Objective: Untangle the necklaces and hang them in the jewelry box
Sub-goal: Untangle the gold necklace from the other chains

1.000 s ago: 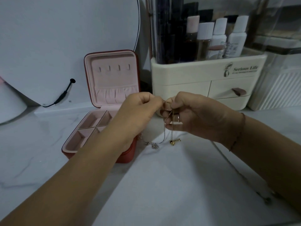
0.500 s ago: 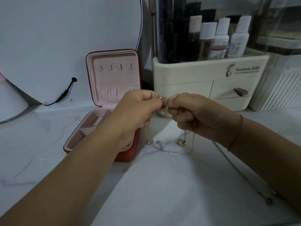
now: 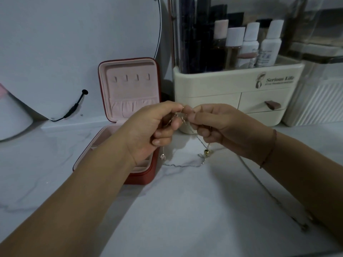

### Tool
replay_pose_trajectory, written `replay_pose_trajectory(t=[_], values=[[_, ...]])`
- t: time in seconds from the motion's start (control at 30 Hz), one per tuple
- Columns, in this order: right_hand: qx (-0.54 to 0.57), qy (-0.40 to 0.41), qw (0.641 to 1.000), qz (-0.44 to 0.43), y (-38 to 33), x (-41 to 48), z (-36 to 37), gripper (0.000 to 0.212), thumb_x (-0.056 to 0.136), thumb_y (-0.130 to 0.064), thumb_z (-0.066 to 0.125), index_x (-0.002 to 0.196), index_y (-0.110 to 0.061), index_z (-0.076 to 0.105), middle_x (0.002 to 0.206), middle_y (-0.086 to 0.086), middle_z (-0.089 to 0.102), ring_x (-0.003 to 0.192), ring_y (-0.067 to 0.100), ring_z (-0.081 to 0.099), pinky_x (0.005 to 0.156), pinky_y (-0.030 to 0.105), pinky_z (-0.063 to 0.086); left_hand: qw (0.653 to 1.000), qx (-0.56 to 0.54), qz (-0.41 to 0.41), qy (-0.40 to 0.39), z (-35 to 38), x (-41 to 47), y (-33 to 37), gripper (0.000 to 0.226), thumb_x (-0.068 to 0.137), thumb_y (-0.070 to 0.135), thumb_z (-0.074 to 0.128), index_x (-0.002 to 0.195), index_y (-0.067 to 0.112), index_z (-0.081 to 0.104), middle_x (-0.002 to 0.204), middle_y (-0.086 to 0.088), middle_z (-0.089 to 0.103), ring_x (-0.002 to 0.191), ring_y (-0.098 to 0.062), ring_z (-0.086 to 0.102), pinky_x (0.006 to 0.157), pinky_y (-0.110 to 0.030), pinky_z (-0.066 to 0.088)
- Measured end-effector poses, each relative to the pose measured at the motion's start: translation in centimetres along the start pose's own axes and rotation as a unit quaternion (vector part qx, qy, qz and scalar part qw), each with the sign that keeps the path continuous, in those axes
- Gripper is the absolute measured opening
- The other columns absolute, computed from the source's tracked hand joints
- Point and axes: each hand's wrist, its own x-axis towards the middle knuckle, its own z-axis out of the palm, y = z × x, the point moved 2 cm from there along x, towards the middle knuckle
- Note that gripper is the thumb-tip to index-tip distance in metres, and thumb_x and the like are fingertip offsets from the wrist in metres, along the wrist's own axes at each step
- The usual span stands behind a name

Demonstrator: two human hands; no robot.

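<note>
Both hands meet above the marble top, pinching a knot of thin necklace chains (image 3: 182, 117) between thumbs and forefingers. My left hand (image 3: 150, 128) holds the left side, my right hand (image 3: 220, 127) the right. A rose-gold pendant (image 3: 162, 156) hangs below my left hand. A gold bead (image 3: 206, 151) dangles under my right hand, and a silver chain (image 3: 182, 165) trails on the surface. The red jewelry box (image 3: 141, 175) stands open at the left, its pink lid (image 3: 130, 89) upright with several bare hooks.
A cream cosmetics organiser (image 3: 239, 89) with drawers and bottles stands right behind the hands. A round mirror (image 3: 74, 43) with a black cable leans at the back left. Another chain (image 3: 269, 191) lies under my right forearm toward the front right. A ribbed white container (image 3: 319, 104) stands far right.
The hands have lifted slightly and drawn the chains apart. The pendants have separated, one now hanging under each hand, and the silver chain has spread out along the surface.
</note>
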Motion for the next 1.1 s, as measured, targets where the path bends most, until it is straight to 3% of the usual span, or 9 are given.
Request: replay_pose_trajectory(t=[0.13, 0.4, 0.47, 0.6, 0.67, 0.8, 0.97, 1.1], values=[[-0.022, 0.007, 0.999, -0.030, -0.27, -0.07, -0.45, 0.020, 0.093, -0.014, 0.058, 0.073, -0.012, 0.061, 0.060, 0.003, 0.043, 0.049, 0.008, 0.030, 0.044, 0.017, 0.024, 1.000, 0.014, -0.003, -0.024, -0.01, 0.05, -0.02, 0.016, 0.085, 0.022, 0.054, 0.087, 0.012, 0.066, 0.046, 0.005, 0.042, 0.034, -0.003, 0.021, 0.033, -0.015, 0.013], [-0.002, -0.011, 1.000, -0.025, -0.23, -0.10, -1.00, 0.014, 0.091, -0.018, 0.059, 0.095, -0.007, 0.068, 0.063, 0.001, 0.049, 0.047, 0.007, 0.030, 0.044, 0.018, 0.022, 0.999, -0.021, -0.002, -0.024, -0.43, 0.07, 0.17, 0.013, 0.075, 0.027, 0.060, 0.075, 0.015, 0.064, 0.036, 0.008, 0.029, 0.030, -0.002, 0.020, 0.034, -0.017, 0.011], [-0.005, -0.039, 0.999, -0.022, -0.31, -0.24, -0.83, 0.021, 0.083, -0.022, 0.064, 0.095, -0.005, 0.067, 0.059, 0.000, 0.045, 0.047, 0.008, 0.025, 0.047, 0.024, 0.015, 0.999, -0.015, -0.001, -0.038, -0.33, 0.05, 0.15, 0.015, 0.077, 0.028, 0.059, 0.077, 0.014, 0.062, 0.036, 0.009, 0.029, 0.031, -0.002, 0.020, 0.034, -0.017, 0.011], [0.026, -0.075, 0.997, -0.011, -0.09, -0.15, -0.56, 0.046, 0.082, -0.023, 0.066, 0.097, 0.018, 0.052, 0.048, -0.005, 0.033, 0.043, 0.009, 0.020, 0.047, 0.026, 0.012, 0.997, 0.005, 0.008, -0.074, 0.11, -0.15, 0.13, 0.020, 0.081, 0.028, 0.056, 0.089, 0.013, 0.066, 0.037, 0.009, 0.029, 0.032, -0.002, 0.019, 0.033, -0.016, 0.012], [0.051, -0.081, 0.995, 0.001, 0.03, -0.08, -0.52, 0.039, 0.082, -0.025, 0.063, 0.097, 0.009, 0.053, 0.046, -0.007, 0.032, 0.042, 0.008, 0.019, 0.047, 0.026, 0.011, 0.996, 0.005, 0.010, -0.086, 0.27, -0.24, 0.16, 0.021, 0.081, 0.027, 0.056, 0.092, 0.013, 0.067, 0.037, 0.009, 0.030, 0.033, -0.002, 0.019, 0.033, -0.016, 0.012], [0.123, -0.109, 0.986, 0.028, 0.01, -0.15, -0.21, 0.017, 0.083, -0.027, 0.058, 0.078, -0.017, 0.046, 0.048, -0.009, 0.036, 0.041, 0.005, 0.023, 0.044, 0.020, 0.017, 0.994, -0.008, 0.001, -0.110, 0.21, -0.36, 0.31, 0.017, 0.081, 0.026, 0.057, 0.087, 0.016, 0.069, 0.036, 0.010, 0.029, 0.032, -0.001, 0.020, 0.033, -0.015, 0.012], [0.154, -0.109, 0.981, 0.043, -0.07, -0.10, -0.26, 0.018, 0.082, -0.022, 0.063, 0.069, -0.017, 0.052, 0.059, -0.006, 0.044, 0.045, 0.003, 0.033, 0.048, 0.018, 0.026, 0.996, -0.002, -0.005, -0.093, -0.14, -0.23, 0.28, 0.012, 0.079, 0.023, 0.059, 0.085, 0.014, 0.064, 0.035, 0.009, 0.030, 0.031, -0.001, 0.021, 0.032, -0.015, 0.012], [0.173, -0.087, 0.980, 0.040, -0.31, 0.02, -0.74, 0.014, 0.082, -0.019, 0.061, 0.068, -0.017, 0.059, 0.067, -0.003, 0.040, 0.047, 0.004, 0.030, 0.050, 0.019, 0.022, 0.997, 0.052, -0.008, -0.055, -0.31, -0.22, 0.30, 0.010, 0.073, 0.024, 0.063, 0.077, 0.014, 0.062, 0.036, 0.007, 0.030, 0.030, -0.003, 0.020, 0.033, -0.014, 0.012]])
